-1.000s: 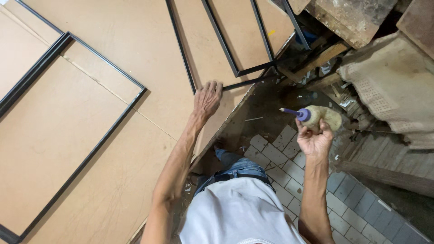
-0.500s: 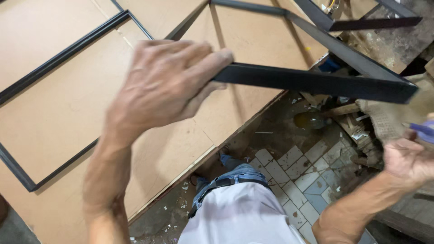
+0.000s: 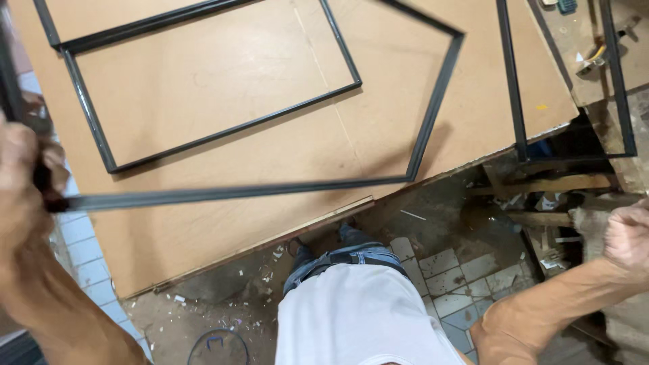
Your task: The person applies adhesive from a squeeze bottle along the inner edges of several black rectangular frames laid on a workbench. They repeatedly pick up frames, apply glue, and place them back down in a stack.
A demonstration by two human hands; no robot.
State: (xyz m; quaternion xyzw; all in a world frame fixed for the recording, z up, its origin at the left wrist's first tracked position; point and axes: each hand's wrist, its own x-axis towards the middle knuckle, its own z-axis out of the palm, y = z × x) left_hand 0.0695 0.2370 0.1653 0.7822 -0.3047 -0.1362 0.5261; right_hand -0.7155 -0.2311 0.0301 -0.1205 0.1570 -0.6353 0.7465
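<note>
L hand (image 3: 23,176) is clamped round one corner of a black metal frame (image 3: 426,115), lifted w/ its long bar running away from the grip over the brown board (image 3: 223,81). Beyond that grip, a 2nd black frame (image 3: 203,138) lies flat on the board, another frame (image 3: 514,81) further along. R hand (image 3: 625,236) sits well apart from the frame, curled; can't tell what it holds.

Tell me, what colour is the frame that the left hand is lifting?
Black, seen clearly in the head view: the thin frame held by the left hand.
</note>
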